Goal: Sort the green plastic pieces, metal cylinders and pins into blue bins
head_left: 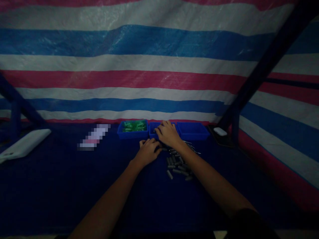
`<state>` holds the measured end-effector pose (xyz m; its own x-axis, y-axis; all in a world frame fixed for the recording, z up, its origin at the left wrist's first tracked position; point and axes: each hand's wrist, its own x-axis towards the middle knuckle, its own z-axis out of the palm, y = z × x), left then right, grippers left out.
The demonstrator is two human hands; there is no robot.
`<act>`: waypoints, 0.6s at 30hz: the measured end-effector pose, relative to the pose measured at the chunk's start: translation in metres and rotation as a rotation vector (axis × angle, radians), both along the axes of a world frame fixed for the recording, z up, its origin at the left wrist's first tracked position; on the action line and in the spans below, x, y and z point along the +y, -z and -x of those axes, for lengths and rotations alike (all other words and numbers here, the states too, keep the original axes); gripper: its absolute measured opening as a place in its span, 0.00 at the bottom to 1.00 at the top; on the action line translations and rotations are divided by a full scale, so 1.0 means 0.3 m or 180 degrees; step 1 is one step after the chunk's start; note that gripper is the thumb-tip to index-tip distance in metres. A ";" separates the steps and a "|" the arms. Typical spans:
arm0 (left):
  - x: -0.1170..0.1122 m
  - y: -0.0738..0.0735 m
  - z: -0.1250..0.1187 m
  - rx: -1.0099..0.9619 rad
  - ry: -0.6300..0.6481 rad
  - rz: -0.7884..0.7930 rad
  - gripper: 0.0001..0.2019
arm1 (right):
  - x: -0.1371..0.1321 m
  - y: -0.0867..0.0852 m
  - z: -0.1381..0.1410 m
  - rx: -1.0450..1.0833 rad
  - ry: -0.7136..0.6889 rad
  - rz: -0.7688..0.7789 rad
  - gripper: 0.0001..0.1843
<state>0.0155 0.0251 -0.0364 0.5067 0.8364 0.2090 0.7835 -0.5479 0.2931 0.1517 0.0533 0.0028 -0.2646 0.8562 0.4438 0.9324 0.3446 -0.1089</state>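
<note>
Grey cylinders (173, 160), right of left hand (149, 151), nearer camera than right hand (168, 133), grips unclear

The far striped sheeting (129, 79) looks like glossy, wrinkled woven plastic; the bins (193, 136) are smooth plastic, the green packets (135, 126) shiny film, the cylinders (177, 171) dull, metal-like, the bench (62, 192) matt.

striped tarp walls (149, 79) | slanted dark frame bars (274, 53) | blue tabletop (62, 192) | dim light
</note>
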 end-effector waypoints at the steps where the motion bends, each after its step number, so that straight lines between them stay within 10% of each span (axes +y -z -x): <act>1: 0.009 0.000 0.002 -0.0024 0.0003 -0.0012 0.07 | -0.036 0.009 -0.021 0.0019 -0.0114 -0.0118 0.17; 18: -0.035 -0.030 0.028 -0.1693 0.0035 0.0512 0.10 | -0.231 0.063 -0.099 0.0750 -0.1288 -0.0176 0.03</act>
<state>0.0070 0.0144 -0.0275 0.3750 0.8742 0.3084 0.4993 -0.4708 0.7274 0.1813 -0.0160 -0.0161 -0.4589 0.6784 0.5737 0.6740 0.6865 -0.2727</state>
